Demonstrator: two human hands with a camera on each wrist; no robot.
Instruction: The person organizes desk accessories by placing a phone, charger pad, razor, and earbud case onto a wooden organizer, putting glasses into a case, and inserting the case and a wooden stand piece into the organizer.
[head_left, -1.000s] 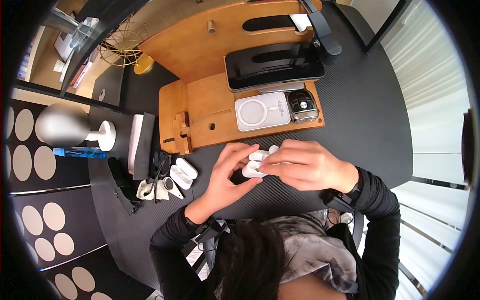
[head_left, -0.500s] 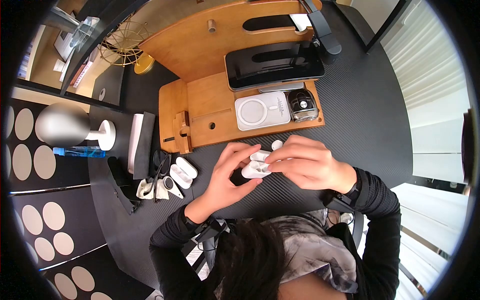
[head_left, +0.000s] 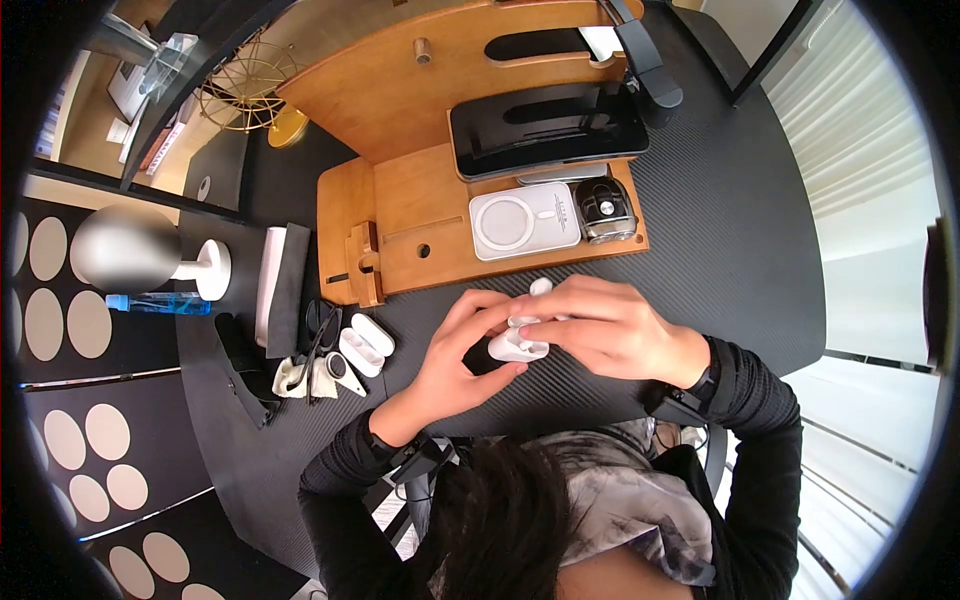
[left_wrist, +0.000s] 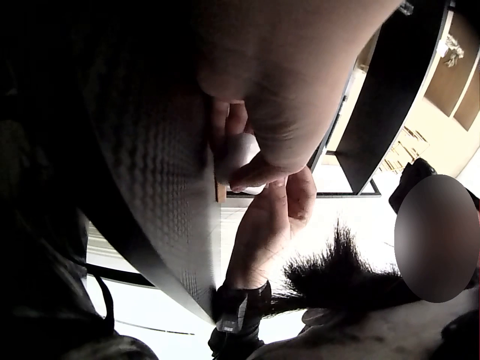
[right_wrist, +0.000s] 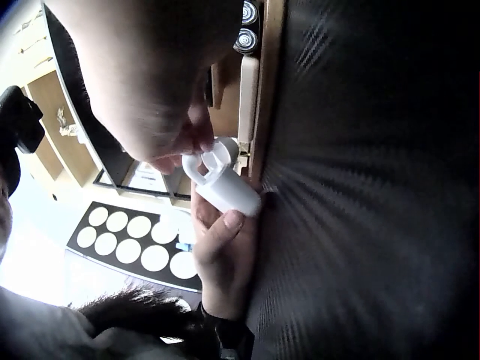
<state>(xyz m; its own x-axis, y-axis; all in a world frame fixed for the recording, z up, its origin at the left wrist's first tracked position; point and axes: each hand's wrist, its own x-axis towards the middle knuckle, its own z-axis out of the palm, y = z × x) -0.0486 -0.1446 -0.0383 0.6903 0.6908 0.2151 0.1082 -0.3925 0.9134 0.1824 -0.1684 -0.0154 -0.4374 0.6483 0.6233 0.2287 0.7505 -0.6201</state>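
Note:
In the head view my left hand (head_left: 446,358) grips a small white earbud case (head_left: 510,348) between thumb and fingers, its lid raised. My right hand (head_left: 610,330) is at the case's opening, fingers bent over it. A white earbud (head_left: 541,287) pokes out past the right index finger, and more white shows between those fingers. From the right wrist, the case (right_wrist: 227,193) stands tilted with its hollow top toward the right fingertips (right_wrist: 201,129). The left wrist view has the case (left_wrist: 241,150) partly covered by fingers.
A second white case (head_left: 366,345) lies open at the left, near glasses (head_left: 322,325) and a grey pouch (head_left: 288,290). Behind the hands stands a wooden organizer (head_left: 420,215) bearing a white charging pad (head_left: 525,222), a black-topped round object (head_left: 606,208) and a black phone-like slab (head_left: 550,130).
My right fingers have shifted slightly left, now covering more of the case's opening. The earbud beyond them moved along. The left hand keeps its grip on the case.

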